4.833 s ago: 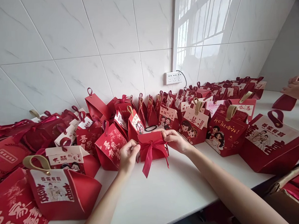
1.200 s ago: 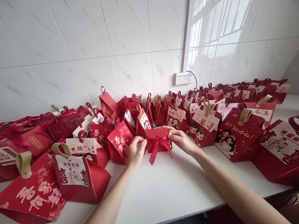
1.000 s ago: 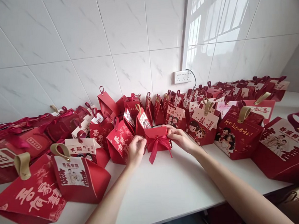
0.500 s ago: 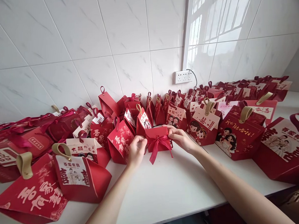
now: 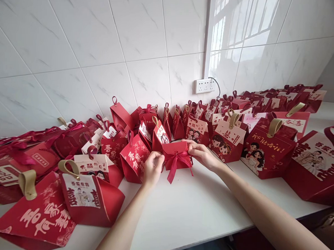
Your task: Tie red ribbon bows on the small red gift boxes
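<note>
A small red box point(image 5: 172, 148) with a ribbon bow point(image 5: 177, 158) on its front is at the middle of the white table point(image 5: 187, 212). My left hand point(image 5: 153, 168) is at the box's left side, its fingers curled; what its fingertips pinch, if anything, is too small to tell. My right hand point(image 5: 202, 154) has its thumb and fingers pinched on the box's right upper edge, by the bow. The ribbon tails hang down the box's front.
Red gift boxes with loop handles crowd both sides and the back, among them a white-labelled box point(image 5: 83, 193) at left and a large box point(image 5: 318, 166) at right. A socket strip point(image 5: 204, 86) is on the tiled wall. The table's front edge runs below my arms.
</note>
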`<act>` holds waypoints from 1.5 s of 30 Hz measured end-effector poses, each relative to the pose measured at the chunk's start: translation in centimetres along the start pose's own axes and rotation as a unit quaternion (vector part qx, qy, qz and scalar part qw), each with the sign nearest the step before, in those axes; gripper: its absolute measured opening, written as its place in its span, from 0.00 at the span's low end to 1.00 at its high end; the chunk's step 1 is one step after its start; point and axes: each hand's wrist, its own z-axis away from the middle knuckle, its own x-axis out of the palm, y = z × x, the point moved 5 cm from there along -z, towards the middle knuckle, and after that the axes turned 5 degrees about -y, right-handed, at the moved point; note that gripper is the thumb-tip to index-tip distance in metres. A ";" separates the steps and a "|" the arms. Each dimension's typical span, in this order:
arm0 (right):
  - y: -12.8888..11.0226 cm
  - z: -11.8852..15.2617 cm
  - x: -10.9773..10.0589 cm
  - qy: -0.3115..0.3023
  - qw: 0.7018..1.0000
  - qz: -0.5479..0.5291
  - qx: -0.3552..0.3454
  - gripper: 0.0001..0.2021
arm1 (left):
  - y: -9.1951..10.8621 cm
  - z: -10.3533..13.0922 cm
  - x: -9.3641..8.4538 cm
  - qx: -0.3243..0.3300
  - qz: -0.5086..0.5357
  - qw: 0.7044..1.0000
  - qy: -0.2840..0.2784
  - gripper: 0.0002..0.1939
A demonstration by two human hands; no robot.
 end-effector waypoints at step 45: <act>0.1 -0.1 -0.1 -0.001 1.000 0.003 -0.003 0.13 | 0.0 0.0 0.1 0.001 0.012 1.000 -0.005 0.12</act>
